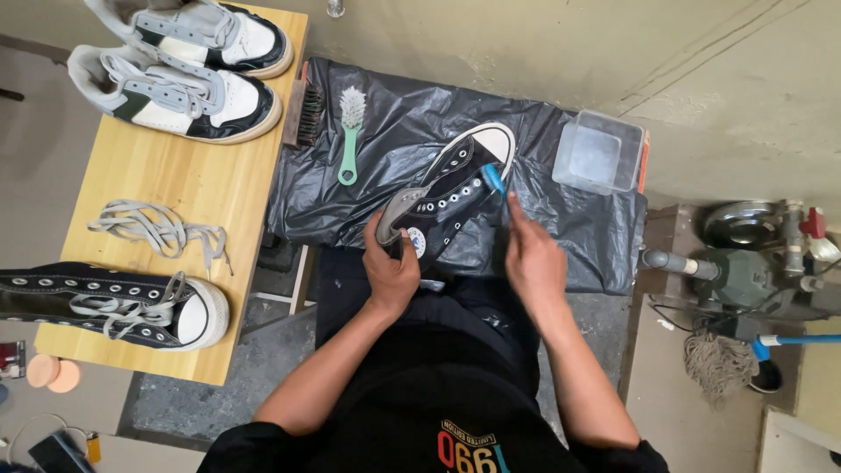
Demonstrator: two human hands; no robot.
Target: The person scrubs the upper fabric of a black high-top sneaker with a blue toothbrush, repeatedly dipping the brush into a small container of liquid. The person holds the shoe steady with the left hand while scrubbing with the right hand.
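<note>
While the left hand (pixel 392 273) clamps the heel of the black high-top sneaker (pixel 447 197) lying on the black plastic sheet (pixel 578 236), toe toward one o'clock, the right hand (pixel 534 263) grips a blue brush (pixel 496 180) at its side, apparently mid-scrub, steady bracing needed.

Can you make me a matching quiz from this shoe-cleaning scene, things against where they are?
Things:
1. green-handled brush
2. loose grey laces
3. clear plastic tub
4. black high-top sneaker

Places:
A. on the wooden table
B. gripped by the left hand
C. at the far right end of the black plastic sheet
D. lying on the sheet, left of the held shoe

Pairs: 1-D, 2-A, 3-C, 4-B
</note>
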